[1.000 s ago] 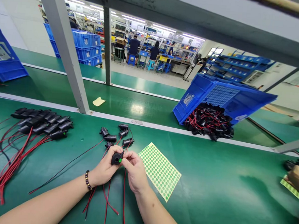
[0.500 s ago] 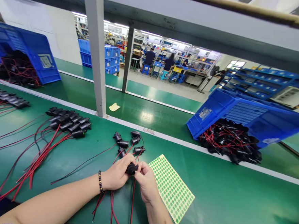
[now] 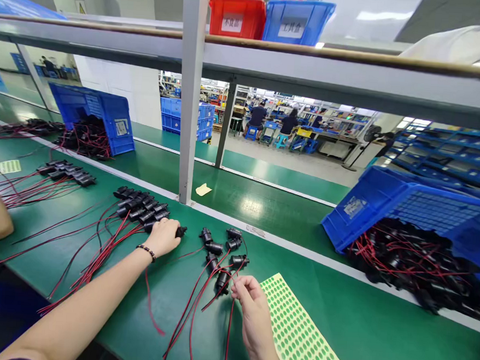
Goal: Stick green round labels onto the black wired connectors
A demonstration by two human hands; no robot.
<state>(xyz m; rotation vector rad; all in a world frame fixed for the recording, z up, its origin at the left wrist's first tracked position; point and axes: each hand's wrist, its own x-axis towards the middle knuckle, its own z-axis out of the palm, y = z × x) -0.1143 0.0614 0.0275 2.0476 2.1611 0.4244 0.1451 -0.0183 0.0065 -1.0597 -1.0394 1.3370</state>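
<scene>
The left hand (image 3: 162,237), palm down, arm stretched out, holds a black part (image 3: 181,232) beside a pile (image 3: 135,201) at its ten o'clock; this looks like putting down, which calls for loosening. The right hand (image 3: 253,307) curls near a red wire (image 3: 230,327); I can't tell if it pinches anything.

The long, bare left forearm (image 3: 92,296) slants up from the lower left, out ahead of the body, and the left wrist (image 3: 146,254) runs nearly in line with it. Up front the left hand (image 3: 163,238) is palm down, back to the camera, fingers curled under in a firm grip. Well apart, and closer in, it's the bare right hand (image 3: 255,312): wrist low, leaning leftward, fingers bent, thumb and forefinger drawn near each other at the tips (whether they actually meet is too small to tell).
</scene>
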